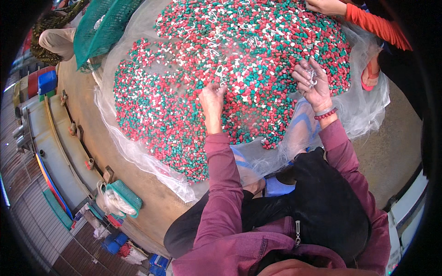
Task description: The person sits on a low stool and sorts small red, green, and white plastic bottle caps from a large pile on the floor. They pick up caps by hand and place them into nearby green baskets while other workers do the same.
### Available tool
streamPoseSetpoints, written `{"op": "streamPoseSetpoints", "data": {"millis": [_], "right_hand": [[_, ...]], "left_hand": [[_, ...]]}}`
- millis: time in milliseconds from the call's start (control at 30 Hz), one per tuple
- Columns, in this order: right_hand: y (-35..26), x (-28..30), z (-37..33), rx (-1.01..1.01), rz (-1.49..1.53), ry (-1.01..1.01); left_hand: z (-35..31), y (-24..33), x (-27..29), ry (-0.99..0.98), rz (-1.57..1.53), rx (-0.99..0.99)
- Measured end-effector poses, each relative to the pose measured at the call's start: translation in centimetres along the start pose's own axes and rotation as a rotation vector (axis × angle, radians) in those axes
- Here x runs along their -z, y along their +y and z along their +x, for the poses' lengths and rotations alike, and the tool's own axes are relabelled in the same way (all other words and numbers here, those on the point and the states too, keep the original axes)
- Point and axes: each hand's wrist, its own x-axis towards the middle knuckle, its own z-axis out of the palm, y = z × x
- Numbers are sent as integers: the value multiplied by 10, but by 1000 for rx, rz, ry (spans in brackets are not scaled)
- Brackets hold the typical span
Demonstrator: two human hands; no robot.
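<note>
A wide heap of small red, green and white plastic pieces (258,106) is spread in front of me on a sheet of pale translucent netting (133,152). My left hand (212,99) is over the middle of the heap, thumb and fingers pinched together at the lower end of a white hook-shaped plastic piece (220,72). At the heap's right side, my right hand (315,89) is turned palm up. Its fingers curl around several white hook-shaped pieces (313,79). More white hooks (212,17) lie on the heap beyond my left hand.
At the upper right, another person's hand (326,6) with an orange sleeve reaches to the heap. A green mesh basket (99,34) stands at the upper left near someone's knee. To the left are a metal tank (60,152) and a teal basket (126,195) with white bags.
</note>
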Motion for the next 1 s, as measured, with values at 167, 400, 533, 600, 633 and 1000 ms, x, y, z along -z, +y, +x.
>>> {"op": "streamPoseSetpoints", "data": {"millis": [167, 400, 533, 600, 633, 1000], "right_hand": [[1, 0, -1, -64, -59, 73], [-2, -4, -1, -36, -77, 63], [-1, -5, -1, -50, -96, 78], [-1, -5, -3, -58, -59, 58], [-1, -5, -3, -46, -70, 83], [9, -5, 0, -82, -36, 31]], "left_hand": [[4, 1, 12, -58, -397, 15], [6, 9, 48, -210, -778, 131], [6, 13, 46, -119, -631, 43], [6, 13, 44, -185, -786, 108], [6, 13, 44, -191, -777, 154], [15, 9, 32, -377, -1407, 30]]}}
